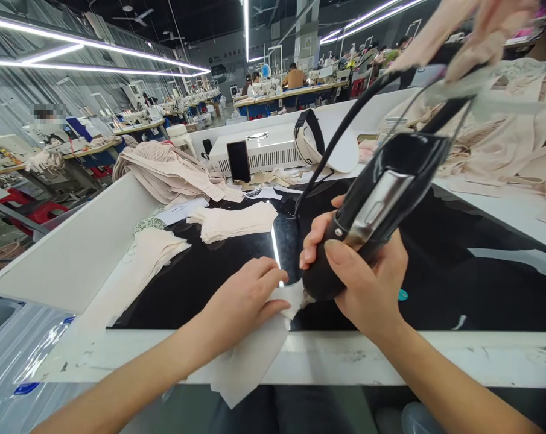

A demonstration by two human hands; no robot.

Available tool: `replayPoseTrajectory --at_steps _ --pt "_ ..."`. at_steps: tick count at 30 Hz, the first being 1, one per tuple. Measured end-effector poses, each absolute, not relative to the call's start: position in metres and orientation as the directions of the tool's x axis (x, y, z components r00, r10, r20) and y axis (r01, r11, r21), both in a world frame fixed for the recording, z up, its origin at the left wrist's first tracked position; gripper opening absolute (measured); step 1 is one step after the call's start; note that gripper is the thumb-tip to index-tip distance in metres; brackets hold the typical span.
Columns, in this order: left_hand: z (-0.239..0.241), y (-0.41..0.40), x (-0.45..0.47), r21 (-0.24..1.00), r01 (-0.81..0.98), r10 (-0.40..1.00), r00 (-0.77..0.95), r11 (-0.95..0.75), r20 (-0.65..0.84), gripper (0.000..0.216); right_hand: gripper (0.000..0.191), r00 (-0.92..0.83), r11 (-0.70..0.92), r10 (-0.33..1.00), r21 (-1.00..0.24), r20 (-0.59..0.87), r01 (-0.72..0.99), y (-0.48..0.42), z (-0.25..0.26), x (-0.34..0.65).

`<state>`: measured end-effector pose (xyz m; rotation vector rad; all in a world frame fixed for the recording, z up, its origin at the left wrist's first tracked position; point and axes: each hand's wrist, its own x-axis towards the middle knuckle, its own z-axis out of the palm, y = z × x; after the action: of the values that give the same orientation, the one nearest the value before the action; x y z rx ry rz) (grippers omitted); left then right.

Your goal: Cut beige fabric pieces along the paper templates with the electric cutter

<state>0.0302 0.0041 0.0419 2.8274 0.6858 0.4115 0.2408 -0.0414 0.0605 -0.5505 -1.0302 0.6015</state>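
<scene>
My right hand is wrapped round a black corded hand tool with a metal switch plate. The tool leans to the upper right, its narrow metal tip low at the edge of a cream fabric piece. On that fabric lies my left hand, fingers bent and thumb stretched along it, holding it against the glossy black work surface. The fabric's lower end hangs over the table's white front edge. Whether the tip touches the cloth, I cannot tell.
Cream fabric stacks lie ahead and to the left. Behind them are a larger fabric pile, a phone, a white vented box and a visor cap. Loose cloth covers the right. The tool's cable loops above.
</scene>
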Motion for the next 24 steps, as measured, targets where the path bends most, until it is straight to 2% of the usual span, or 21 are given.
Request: replayPoseTrajectory --at_steps 2,4,7,10,14,19,24 --pt "0.036 -0.014 0.021 0.191 0.476 0.511 0.828 -0.858 0.231 0.011 0.044 0.389 0.713 0.688 -0.67 0.613 -0.205 -0.041 0.064 0.243" --pt "0.03 -0.024 0.015 0.142 0.481 0.501 0.842 -0.865 0.2 0.002 0.045 0.4 0.698 0.699 -0.686 0.593 -0.203 -0.041 0.065 0.245" --pt "0.024 -0.021 0.006 0.057 0.418 0.421 0.889 -0.907 0.181 0.012 0.044 0.403 0.682 0.715 -0.698 0.572 -0.218 -0.04 0.065 0.246" --pt "0.025 -0.005 -0.005 0.003 0.302 0.294 0.928 -0.953 0.229 0.024 0.042 0.409 0.681 0.717 -0.693 0.564 -0.239 -0.04 0.065 0.245" --pt "0.027 0.011 -0.015 0.02 0.226 0.219 0.915 -0.974 0.339 0.033 0.043 0.416 0.683 0.713 -0.693 0.565 -0.231 -0.04 0.067 0.244" --pt "0.019 0.022 -0.002 0.092 0.3 0.313 0.878 -0.949 0.361 0.037 0.046 0.398 0.668 0.727 -0.709 0.559 -0.226 -0.042 0.064 0.24" --pt "0.008 0.035 0.022 0.15 0.351 0.382 0.861 -0.924 0.335 0.027 0.045 0.363 0.643 0.753 -0.731 0.549 -0.228 -0.05 0.059 0.243"
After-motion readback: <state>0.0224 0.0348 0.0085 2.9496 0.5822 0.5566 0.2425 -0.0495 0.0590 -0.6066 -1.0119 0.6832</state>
